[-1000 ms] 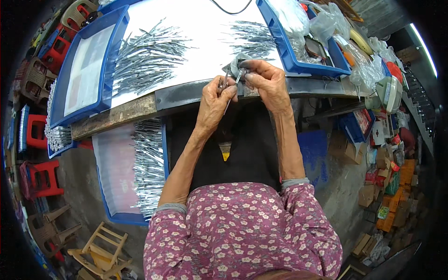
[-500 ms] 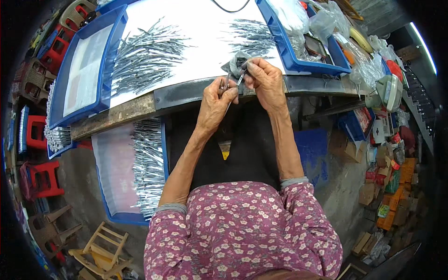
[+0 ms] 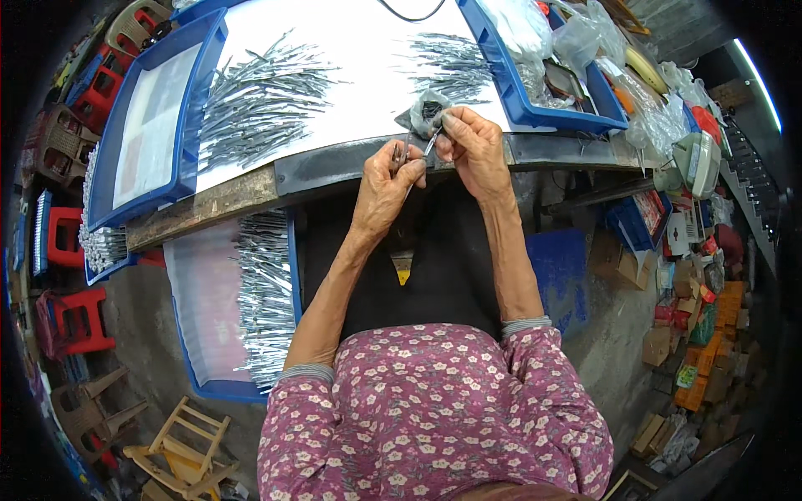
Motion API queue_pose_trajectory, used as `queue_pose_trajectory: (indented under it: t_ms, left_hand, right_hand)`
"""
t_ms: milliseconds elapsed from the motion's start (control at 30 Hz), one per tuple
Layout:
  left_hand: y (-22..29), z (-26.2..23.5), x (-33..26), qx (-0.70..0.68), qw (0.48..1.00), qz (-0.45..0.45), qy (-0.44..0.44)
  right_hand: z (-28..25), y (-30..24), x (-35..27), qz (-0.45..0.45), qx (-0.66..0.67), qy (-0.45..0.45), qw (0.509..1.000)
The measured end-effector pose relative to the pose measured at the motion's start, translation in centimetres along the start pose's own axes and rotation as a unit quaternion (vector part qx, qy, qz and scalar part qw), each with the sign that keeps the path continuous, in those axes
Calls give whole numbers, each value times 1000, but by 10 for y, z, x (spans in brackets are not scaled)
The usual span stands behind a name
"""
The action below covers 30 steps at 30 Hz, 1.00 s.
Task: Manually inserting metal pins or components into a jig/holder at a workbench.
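At the table's front edge, both my hands work close together. My left hand is closed, thumb against fingers, around a thin metal rod that slants up toward the right. My right hand pinches at the rod's upper end; its fingertips partly cover whatever small piece is there. Just beyond the fingers sits a small grey pouch with dark bits in its mouth. Past it lies a pile of thin dark metal strips on the white tabletop, and a larger pile spreads to the left.
A blue tray stands on the table's left, and another blue tray at the right holds plastic bags. Below the table, a blue bin holds many shiny strips. Red stools are far left; boxes crowd the right.
The right hand has shifted very slightly at the rod's upper end, and the pouch's opening shows a little more. Otherwise both hands stay where they were.
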State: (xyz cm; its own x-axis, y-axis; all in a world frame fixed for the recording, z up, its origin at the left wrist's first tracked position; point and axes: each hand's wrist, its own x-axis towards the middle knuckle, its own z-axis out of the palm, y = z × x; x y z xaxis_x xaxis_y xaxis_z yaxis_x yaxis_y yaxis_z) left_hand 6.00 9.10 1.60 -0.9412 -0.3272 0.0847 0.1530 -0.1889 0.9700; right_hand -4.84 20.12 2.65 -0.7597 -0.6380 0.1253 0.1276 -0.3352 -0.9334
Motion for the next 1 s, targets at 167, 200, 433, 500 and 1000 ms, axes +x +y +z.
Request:
queue_pose_trajectory:
  t_ms: [167, 200, 433, 500, 1000]
  left_hand:
    - [-1, -1, -1, 0, 1000, -9, 3]
    - [-1, -1, -1, 9, 1000, -11, 5]
    - [-3, -1, -3, 36, 999, -7, 5]
    - [-10, -2, -3, 23, 1000, 5, 3]
    - [-10, -1, -7, 71, 997, 4, -8]
  right_hand:
    - [2, -1, -1, 12, -13, 2, 1000]
    - [2, -1, -1, 13, -16, 1, 1000]
    - [0, 2, -3, 31, -43, -3, 999]
    - [1, 4, -5, 39, -42, 4, 998]
    - [0, 8, -20, 1, -124, -3, 992]
